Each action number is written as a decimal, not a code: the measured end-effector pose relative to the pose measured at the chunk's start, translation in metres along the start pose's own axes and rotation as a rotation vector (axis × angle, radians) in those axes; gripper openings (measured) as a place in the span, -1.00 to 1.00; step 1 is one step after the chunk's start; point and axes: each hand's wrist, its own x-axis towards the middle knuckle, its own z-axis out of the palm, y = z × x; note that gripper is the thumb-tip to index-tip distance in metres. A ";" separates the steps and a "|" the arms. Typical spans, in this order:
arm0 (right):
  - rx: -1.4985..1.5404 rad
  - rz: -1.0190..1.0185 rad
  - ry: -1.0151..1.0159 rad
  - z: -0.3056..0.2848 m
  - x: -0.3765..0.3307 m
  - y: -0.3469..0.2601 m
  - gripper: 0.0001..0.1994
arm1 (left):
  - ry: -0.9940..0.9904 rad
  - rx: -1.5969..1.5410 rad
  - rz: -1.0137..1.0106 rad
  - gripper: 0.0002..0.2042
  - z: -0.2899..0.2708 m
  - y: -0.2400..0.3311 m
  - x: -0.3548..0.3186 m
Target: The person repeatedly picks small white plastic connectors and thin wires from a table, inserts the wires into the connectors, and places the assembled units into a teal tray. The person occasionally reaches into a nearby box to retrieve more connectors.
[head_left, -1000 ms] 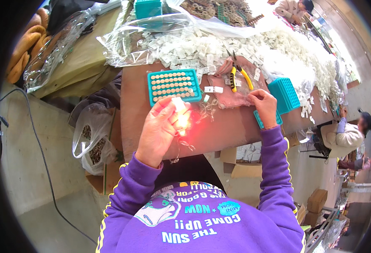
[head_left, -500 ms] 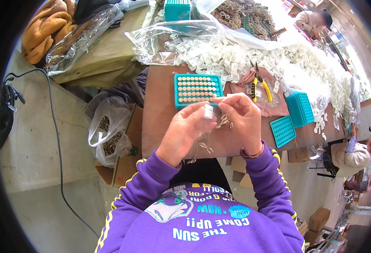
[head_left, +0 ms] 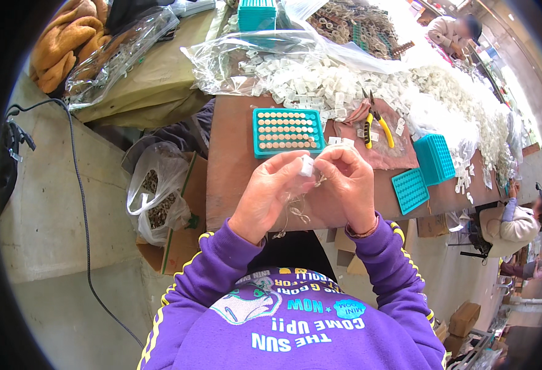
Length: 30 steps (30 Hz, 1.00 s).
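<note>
One white piece (head_left: 306,165) I see pinched in the left hand (head_left: 261,198), just left of the right hand (head_left: 351,186), whose own grip I cannot make out.

With your left hand (head_left: 261,200) and right hand (head_left: 349,185) as the clock's centre, the tray (head_left: 256,137) of round discs (head_left: 281,145) lies between 11 and 12 on the table (head_left: 228,148), and the needle-nose pliers (head_left: 387,132) lie at 2 on a cloth (head_left: 404,157). At 3 you have a tray stack (head_left: 436,165) with a single tray (head_left: 410,192) nearer you. Beyond, the plastic-piece pile (head_left: 320,83) spans 12 to 2; at 9, a plastic bag (head_left: 178,160) touches a carton (head_left: 196,191).
</note>
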 end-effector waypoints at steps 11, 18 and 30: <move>0.009 -0.030 0.005 -0.001 -0.005 0.000 -0.94 | 0.000 0.168 0.048 -0.70 0.008 -0.001 0.000; 0.007 -0.062 0.052 -0.004 -0.009 0.001 -0.92 | -0.001 0.093 0.048 -0.72 0.012 -0.001 0.001; -0.408 -0.347 0.010 -0.005 -0.009 -0.008 -0.91 | -0.015 0.154 0.045 -0.72 0.012 0.001 -0.001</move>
